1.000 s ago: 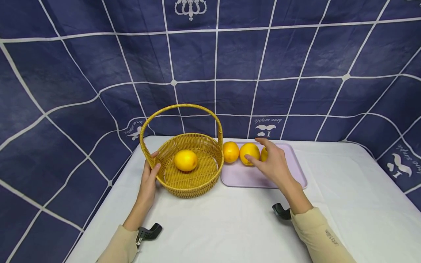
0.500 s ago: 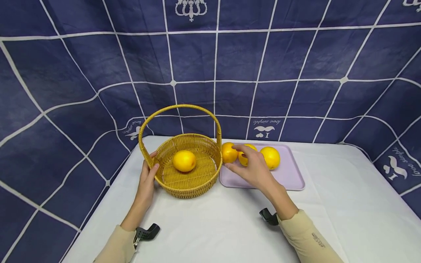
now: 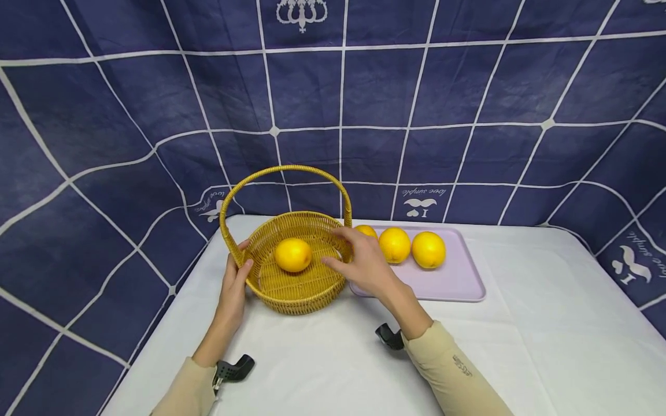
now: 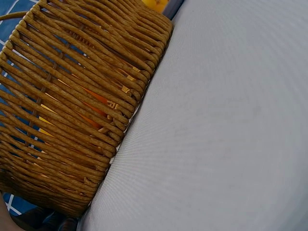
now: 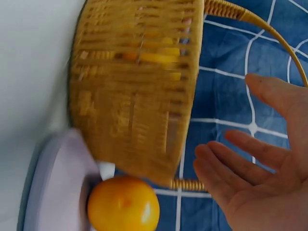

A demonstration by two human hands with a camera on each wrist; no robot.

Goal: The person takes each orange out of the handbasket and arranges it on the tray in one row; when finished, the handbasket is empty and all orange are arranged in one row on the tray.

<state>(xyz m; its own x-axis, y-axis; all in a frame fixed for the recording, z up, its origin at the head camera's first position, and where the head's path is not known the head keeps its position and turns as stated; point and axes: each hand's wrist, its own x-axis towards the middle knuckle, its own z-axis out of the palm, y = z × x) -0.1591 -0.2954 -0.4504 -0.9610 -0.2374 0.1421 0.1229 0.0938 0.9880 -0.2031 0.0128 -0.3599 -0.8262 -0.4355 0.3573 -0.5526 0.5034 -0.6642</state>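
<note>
A golden woven basket (image 3: pixel 298 304) with a tall arched handle stands on the white table. One orange (image 3: pixel 293 255) lies inside it. My left hand (image 3: pixel 233 289) grips the basket's left side near the foot of the handle, thumb over the rim. Above the right rim is my right hand (image 3: pixel 366 263), thumb and fingers spread apart with nothing between them. The right wrist view shows that hand (image 5: pixel 262 163) beside the woven wall, palm visible. On the lilac tray (image 3: pixel 442 286) sit a partly hidden orange (image 3: pixel 366 230), a middle orange (image 3: pixel 394 245) and a right-hand orange (image 3: pixel 429 250).
The tray lies directly right of the basket on a white cloth (image 3: pixel 322 370). A dark blue checked curtain (image 3: pixel 385 153) rises along the back edge and the left side. Each wrist carries a small black camera mount.
My right hand has moved left from above the tray's oranges to the basket's right rim, uncovering the middle and right-hand oranges. My left hand keeps its grip on the basket.
</note>
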